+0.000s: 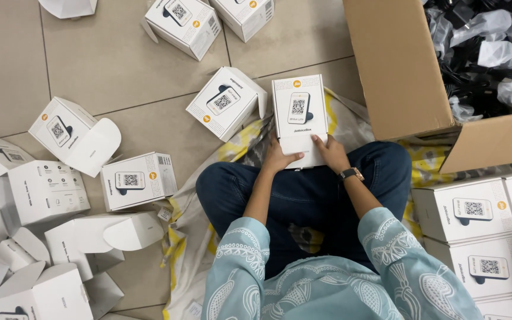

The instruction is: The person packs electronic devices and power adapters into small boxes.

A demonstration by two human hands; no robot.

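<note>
A beige tiled floor [108,65] filled the upper left and centre of the frame, strewn with white cartons. At the upper right stood a large brown cardboard box [398,71], its flaps open, packed with black cables in clear plastic bags [493,53]. The person sat cross-legged at lower centre on a yellow-and-white patterned cloth [238,148], in dark blue jeans [303,195] and a pale teal printed tunic [327,284].

Down the left edge lay a heap of opened white cartons [37,237], flaps loose, some lying on their sides. At the right edge, closed white cartons [475,237] sat stacked in neat rows, touching one another. More closed cartons lay apart on the floor at top centre [182,24] and just left of the middle [225,101].

In the centre of the frame, just above the knees, the person held a small white product box [299,118], its printed face turned up, with a picture of a small device on it. The left hand [280,159] gripped its lower left corner, fingers curled onto the face. The right hand [330,151] gripped the lower right edge, thumb on top; the fingers beneath could not be seen, so they probably wrapped under the box. A dark wristwatch [349,173] sat on the right wrist.
</note>
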